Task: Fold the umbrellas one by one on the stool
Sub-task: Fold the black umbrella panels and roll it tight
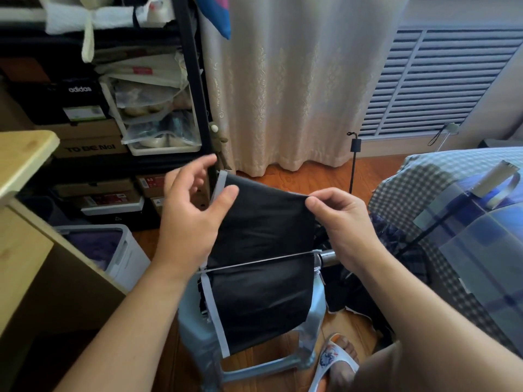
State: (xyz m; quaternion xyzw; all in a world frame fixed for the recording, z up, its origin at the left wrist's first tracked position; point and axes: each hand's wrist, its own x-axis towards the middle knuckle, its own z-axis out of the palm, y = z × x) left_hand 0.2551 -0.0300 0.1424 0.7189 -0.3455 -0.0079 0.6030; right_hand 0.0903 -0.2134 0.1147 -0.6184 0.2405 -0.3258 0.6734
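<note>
At frame centre, a black umbrella (263, 267) lay across the pale stool (308, 329), its canopy panel lifted. The left hand (195, 213) pinched the panel's white-trimmed upper left edge in a closed grip; the right hand (342, 222) pinched its upper right corner likewise.
</note>
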